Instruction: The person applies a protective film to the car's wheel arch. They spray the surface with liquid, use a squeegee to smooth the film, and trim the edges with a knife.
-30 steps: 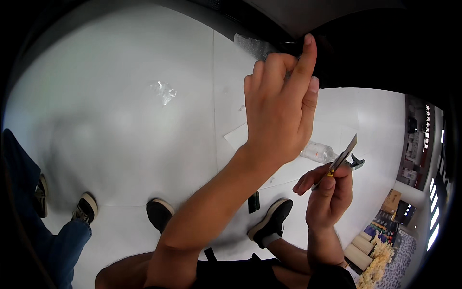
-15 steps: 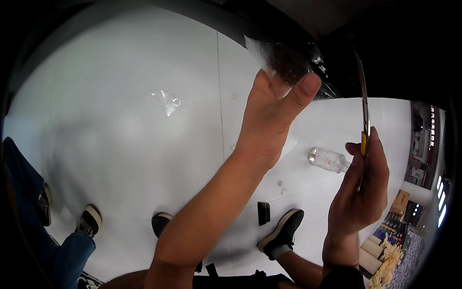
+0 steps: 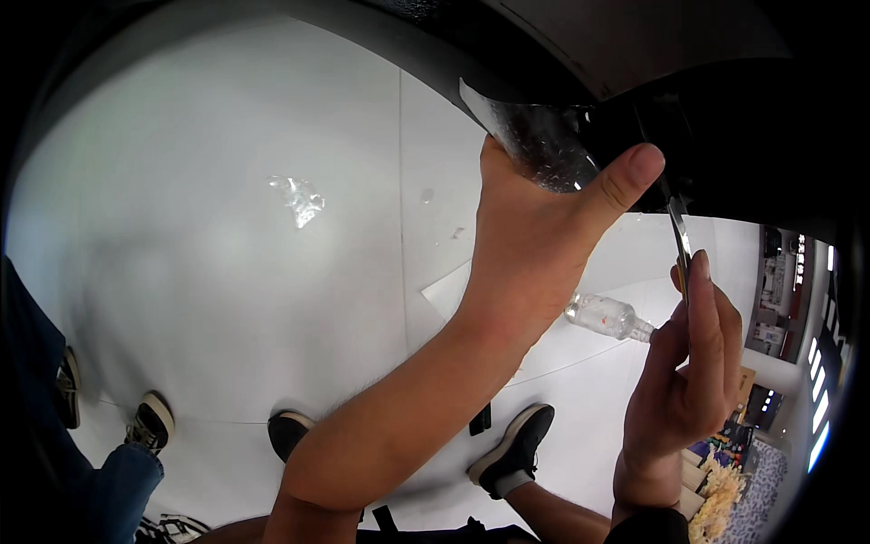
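A sheet of clear plastic film (image 3: 539,145), speckled with droplets, curls away from the lower edge of a glossy black panel (image 3: 716,136). My left hand (image 3: 553,227) grips this film, thumb stretched to the right across the panel's edge; its other fingers are mostly hidden behind the film. In my right hand (image 3: 684,381) is a slim metal cutter knife (image 3: 680,231), held upright between thumb and fingers. Its tip reaches the panel's lower edge, just below and right of my left thumb. Whether the blade touches the film I cannot tell.
On the white floor (image 3: 217,272) lie a clear bottle (image 3: 605,317) on its side, a crumpled plastic scrap (image 3: 301,199) and a pale sheet (image 3: 449,288). Another person's shoe (image 3: 151,423) shows at left. Goods and dried flowers (image 3: 720,490) stand at the right.
My left hand has shifted right, its thumb now farther along the panel. The knife has tilted and its tip has come nearer to the left thumb. The view has shifted slightly.
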Available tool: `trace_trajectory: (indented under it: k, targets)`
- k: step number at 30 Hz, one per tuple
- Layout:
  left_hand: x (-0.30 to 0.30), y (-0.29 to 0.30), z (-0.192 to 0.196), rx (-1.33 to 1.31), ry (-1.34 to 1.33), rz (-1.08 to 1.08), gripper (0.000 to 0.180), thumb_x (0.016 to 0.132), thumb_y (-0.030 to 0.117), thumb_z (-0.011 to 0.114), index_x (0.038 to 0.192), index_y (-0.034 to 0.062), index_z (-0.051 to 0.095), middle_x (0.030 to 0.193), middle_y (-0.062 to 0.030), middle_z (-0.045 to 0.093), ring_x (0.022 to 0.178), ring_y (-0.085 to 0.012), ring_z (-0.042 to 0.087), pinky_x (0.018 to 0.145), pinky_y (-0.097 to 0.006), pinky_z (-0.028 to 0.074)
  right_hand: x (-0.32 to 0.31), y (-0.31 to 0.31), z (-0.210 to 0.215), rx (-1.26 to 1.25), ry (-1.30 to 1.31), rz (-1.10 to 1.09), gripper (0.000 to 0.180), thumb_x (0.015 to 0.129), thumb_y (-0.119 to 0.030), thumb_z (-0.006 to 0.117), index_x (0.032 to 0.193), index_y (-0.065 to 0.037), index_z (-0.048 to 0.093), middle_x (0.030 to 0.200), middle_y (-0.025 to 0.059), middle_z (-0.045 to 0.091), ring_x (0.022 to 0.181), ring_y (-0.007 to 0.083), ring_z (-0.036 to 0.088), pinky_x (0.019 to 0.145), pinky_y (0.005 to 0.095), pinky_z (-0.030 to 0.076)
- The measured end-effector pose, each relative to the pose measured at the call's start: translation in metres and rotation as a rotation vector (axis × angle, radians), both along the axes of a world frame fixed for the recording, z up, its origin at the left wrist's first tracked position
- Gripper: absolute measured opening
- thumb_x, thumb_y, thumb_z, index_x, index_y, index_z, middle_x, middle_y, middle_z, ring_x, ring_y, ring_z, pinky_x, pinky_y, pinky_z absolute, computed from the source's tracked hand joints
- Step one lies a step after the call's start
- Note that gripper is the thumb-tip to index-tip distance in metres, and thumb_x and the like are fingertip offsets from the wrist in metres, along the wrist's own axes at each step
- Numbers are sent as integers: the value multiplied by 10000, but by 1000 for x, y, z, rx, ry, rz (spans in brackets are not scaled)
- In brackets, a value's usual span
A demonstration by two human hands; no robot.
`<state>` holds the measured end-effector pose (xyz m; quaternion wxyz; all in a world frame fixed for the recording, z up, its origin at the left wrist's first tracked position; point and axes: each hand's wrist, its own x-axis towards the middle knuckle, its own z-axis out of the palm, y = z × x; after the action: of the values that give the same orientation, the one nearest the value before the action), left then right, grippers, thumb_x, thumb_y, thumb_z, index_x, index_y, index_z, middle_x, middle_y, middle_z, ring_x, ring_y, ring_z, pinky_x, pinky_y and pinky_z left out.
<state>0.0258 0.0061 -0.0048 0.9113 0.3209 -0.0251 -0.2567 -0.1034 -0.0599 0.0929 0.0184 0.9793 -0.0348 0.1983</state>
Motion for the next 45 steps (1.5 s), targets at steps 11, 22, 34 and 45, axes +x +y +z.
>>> trace_trajectory:
  k: [11, 22, 34, 45]
  targets:
    - [-1, -3, 4, 48, 33, 55, 512, 872, 543, 825, 1064, 98, 659, 961, 71, 582, 948, -62, 482, 912, -270, 378, 2, 0, 2, 0, 27, 15, 543, 882, 230, 535, 1401, 80, 587, 1120, 254, 672, 1001, 303, 722, 810, 342, 597]
    - [-2, -2, 5, 60, 17, 26, 500, 881, 538, 818, 1053, 96, 659, 964, 70, 578, 949, -64, 477, 909, -267, 378, 4, 2, 6, -19, 35, 25, 554, 868, 252, 518, 1397, 101, 580, 1114, 261, 669, 1009, 310, 721, 823, 343, 593]
    - [-11, 7, -4, 178, 61, 26, 476, 905, 505, 805, 1008, 87, 601, 928, 70, 510, 894, -60, 405, 858, -260, 361, 0, 3, 4, -1, 22, -5, 563, 881, 236, 541, 1413, 58, 592, 1120, 250, 671, 985, 296, 730, 795, 338, 598]
    - [-28, 10, -5, 132, 159, 48, 583, 903, 397, 830, 1231, -15, 579, 1136, -46, 640, 1095, -101, 533, 1051, -266, 365, -5, 3, 4, 20, 21, -38, 504, 915, 205, 533, 1390, 53, 602, 1163, 241, 677, 1067, 310, 727, 878, 369, 620]
